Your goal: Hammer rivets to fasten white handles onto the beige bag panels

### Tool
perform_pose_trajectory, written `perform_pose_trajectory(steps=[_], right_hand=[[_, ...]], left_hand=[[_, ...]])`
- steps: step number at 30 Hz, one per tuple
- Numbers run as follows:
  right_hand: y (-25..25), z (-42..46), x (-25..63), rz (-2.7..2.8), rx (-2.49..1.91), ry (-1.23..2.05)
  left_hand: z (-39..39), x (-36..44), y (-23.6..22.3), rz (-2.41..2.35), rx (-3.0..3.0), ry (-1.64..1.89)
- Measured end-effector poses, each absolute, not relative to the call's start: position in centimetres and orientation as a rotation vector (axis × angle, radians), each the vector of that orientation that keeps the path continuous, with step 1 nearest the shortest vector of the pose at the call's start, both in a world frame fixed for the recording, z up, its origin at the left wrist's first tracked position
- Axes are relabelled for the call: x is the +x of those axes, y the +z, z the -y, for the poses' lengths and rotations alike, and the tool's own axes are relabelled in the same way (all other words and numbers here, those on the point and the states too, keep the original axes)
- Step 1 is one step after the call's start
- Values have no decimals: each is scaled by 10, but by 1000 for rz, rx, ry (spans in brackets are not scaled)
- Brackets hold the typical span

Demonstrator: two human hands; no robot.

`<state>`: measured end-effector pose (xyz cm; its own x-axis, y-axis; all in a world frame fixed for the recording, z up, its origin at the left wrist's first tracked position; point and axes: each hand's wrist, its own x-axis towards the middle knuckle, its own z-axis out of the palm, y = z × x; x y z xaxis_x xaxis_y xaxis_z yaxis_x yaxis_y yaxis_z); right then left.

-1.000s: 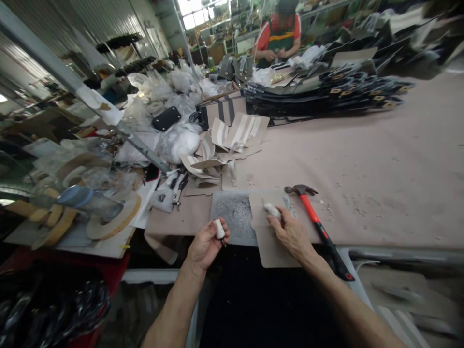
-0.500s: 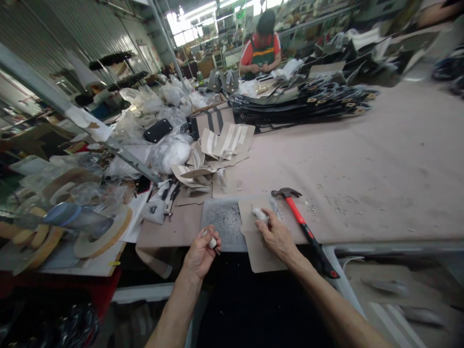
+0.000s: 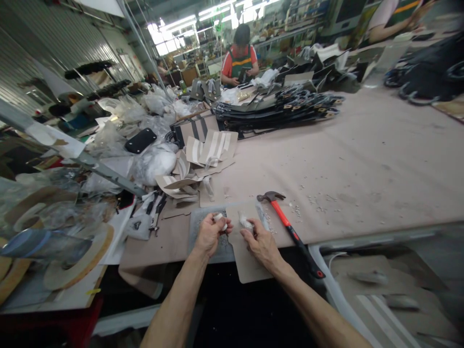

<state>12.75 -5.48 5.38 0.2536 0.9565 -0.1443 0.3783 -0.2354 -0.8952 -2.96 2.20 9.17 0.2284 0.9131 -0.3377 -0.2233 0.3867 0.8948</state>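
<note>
My left hand (image 3: 209,235) is closed around a small white piece (image 3: 219,220), whose kind I cannot make out, above the speckled grey slab (image 3: 195,241). The thumb and fingers of my right hand (image 3: 264,244) grip a small lump wrapped in clear plastic (image 3: 245,221). That lump is on a flat beige panel (image 3: 250,268), which lies partly over the slab and juts past the table's front edge. To the right rests a claw hammer (image 3: 286,220) with a red and black handle, its head pointing away from me.
Small bits (image 3: 297,210) lie scattered beyond the hammer. Cut beige panels with pale stripes (image 3: 213,147) are heaped at the left, near plastic bags (image 3: 154,164) and a metal post (image 3: 105,174). Black straps (image 3: 275,111) are piled behind. A co-worker (image 3: 241,60) sits across the table.
My left hand has moved inward and up, nearer the panel and my right hand. My right hand stays at the wrapped lump. The whole view has shifted, with the table appearing farther left.
</note>
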Motion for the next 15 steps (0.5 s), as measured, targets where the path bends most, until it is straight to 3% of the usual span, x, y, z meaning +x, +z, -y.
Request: perform_pose_trajectory(steps=[15], right_hand=[[51,54,127,1182,-1720,1046]], left_hand=[[-68,25,49,-893,945,977]])
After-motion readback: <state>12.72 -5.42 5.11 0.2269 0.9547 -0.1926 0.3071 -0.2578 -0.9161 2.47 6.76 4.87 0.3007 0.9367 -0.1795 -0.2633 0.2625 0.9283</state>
